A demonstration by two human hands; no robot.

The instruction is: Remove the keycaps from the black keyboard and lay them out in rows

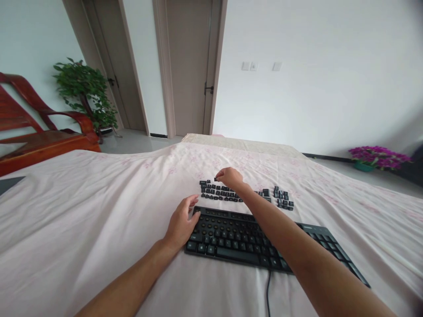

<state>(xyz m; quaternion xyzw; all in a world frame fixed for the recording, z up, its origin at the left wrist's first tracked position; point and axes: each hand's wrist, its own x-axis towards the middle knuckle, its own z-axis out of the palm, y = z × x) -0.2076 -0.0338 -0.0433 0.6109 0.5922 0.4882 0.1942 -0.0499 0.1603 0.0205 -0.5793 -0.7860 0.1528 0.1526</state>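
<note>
A black keyboard [238,254] lies on the cloth, many of its upper-row keys bare of caps. My left hand [182,220] rests at its upper left corner, thumb on the edge and fingers apart. Beyond the keyboard, loose black keycaps [218,193] are laid out in rows, with a further cluster of keycaps [283,198] to the right. My right hand [230,177] reaches over the keyboard to the far side of these rows, pinching one small black keycap [216,179] between thumb and fingertips. My right forearm covers part of the keyboard and some keycaps.
A pale flowered cloth [115,211] spreads in wrinkles under everything. The keyboard's cable [268,293] runs toward me. A dark flat object [9,184] lies at the left edge. Farther off are a wooden bench [49,136], a green plant [82,86] and purple flowers [378,156].
</note>
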